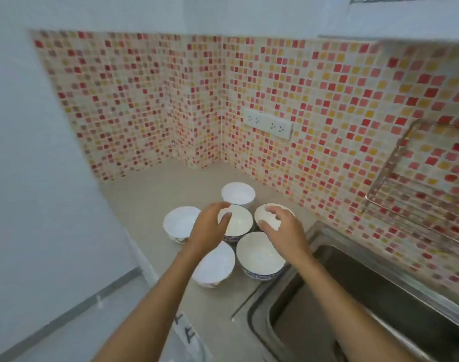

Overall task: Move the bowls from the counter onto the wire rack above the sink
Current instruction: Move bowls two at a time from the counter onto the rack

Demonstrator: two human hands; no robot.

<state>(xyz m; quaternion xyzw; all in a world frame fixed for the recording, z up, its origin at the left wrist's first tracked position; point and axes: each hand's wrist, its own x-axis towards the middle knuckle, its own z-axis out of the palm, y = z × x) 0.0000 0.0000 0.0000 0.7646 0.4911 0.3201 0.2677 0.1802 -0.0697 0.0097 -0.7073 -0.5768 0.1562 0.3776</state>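
Several white bowls stand in a cluster on the beige counter. My left hand reaches over the middle bowl, fingers spread on its near-left rim. My right hand lies over the right bowl, fingers curled at its rim. Whether either hand grips its bowl is unclear. A far bowl, a left bowl, a near-left bowl and a blue-patterned near-right bowl stand untouched. The wire rack hangs on the tiled wall at the right, above the sink.
A white double socket sits on the mosaic-tiled wall behind the bowls. A plain white wall closes the counter on the left. The steel sink rim runs just right of the bowls.
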